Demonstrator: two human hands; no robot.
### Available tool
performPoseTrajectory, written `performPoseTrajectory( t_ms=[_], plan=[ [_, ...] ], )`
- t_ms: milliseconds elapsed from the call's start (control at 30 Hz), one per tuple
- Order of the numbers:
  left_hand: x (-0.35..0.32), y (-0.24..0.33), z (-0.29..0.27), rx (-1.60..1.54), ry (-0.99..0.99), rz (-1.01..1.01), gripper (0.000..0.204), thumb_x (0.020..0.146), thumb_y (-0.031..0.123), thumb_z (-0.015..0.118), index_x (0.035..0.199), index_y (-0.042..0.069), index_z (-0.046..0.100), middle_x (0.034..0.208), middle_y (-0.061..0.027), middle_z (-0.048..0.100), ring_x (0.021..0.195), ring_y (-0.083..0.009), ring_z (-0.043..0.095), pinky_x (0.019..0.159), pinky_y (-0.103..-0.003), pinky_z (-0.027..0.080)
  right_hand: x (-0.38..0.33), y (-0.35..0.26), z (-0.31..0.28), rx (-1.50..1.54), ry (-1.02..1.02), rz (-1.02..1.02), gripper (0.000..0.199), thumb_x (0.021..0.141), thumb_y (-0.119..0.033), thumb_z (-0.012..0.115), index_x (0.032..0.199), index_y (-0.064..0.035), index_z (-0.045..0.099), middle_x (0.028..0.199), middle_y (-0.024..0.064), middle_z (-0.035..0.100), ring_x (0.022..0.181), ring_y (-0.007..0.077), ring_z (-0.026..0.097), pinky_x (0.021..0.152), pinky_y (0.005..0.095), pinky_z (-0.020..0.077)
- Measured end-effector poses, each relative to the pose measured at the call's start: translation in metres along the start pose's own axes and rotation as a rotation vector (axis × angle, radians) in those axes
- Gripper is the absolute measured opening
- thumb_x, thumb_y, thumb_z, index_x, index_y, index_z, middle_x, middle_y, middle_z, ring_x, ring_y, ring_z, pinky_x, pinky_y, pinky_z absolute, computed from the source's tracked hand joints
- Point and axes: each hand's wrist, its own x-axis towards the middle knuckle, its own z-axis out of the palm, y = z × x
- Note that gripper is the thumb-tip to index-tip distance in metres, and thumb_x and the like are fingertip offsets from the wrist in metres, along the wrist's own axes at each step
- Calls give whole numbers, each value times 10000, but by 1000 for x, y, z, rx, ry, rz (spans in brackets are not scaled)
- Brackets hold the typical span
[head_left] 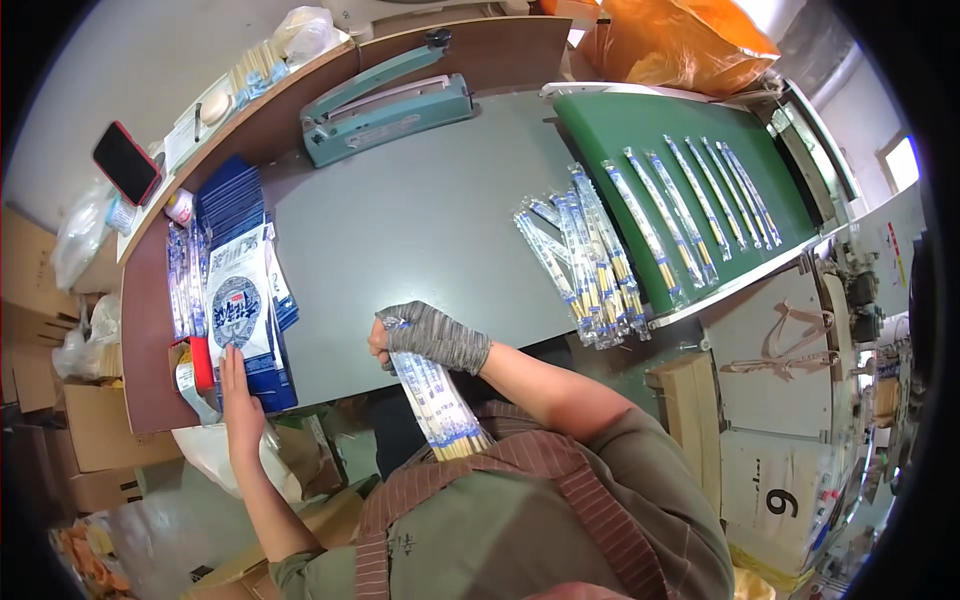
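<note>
Right hand: fingers wrapped around the stick bundle, which slants toward five o'clock.
Left hand: fingers straight, on the printed bag at nine o'clock.
Green belt: two o'clock, bearing wrapped sticks.

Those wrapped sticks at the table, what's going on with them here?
A person's right hand, in a grey fingerless glove, grips a bundle of wrapped sticks near the front edge of the table. The bare left hand reaches to a stack of blue-and-white bags. More sticks lie in a loose pile beside the green belt, and others are spaced along it.
</note>
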Motion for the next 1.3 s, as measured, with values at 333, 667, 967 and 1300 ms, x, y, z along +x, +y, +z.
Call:
performPoseTrajectory(
  t_ms=[333,667,967,1300],
  plan=[
    [16,-55,39,-177,104,198,302,858,35,555,1155,23,609,1198,-140,605,1102,-311,573,941,-370,460,-10,11,7,-119,222,92,154,846,-197,646,817,-60,582,749,50,609,658,143,605,618,293,532],
    [20,-29,36,-190,-245,33,982,694,502,765,1433,30,324,1533,-152,245,1419,-387,182,1119,-534,210,25,18,23,-72,203,162,228,841,-249,705,827,-64,571,751,61,613,645,152,606,585,302,533],
    [-38,-23,43,-168,-190,19,919,673,426,794,1382,1,390,1497,-146,325,1370,-399,287,1093,-481,281,32,16,15,-21,212,178,199,847,-227,672,799,-63,571,736,55,605,634,152,598,582,298,521],
    [95,6,55,-98,127,-100,869,783,557,659,1321,-85,427,1392,-259,413,1308,-382,379,1032,-455,359,20,27,-1,22,142,152,192,849,-221,669,813,-59,572,746,58,605,635,156,602,593,302,531]
  ],
)
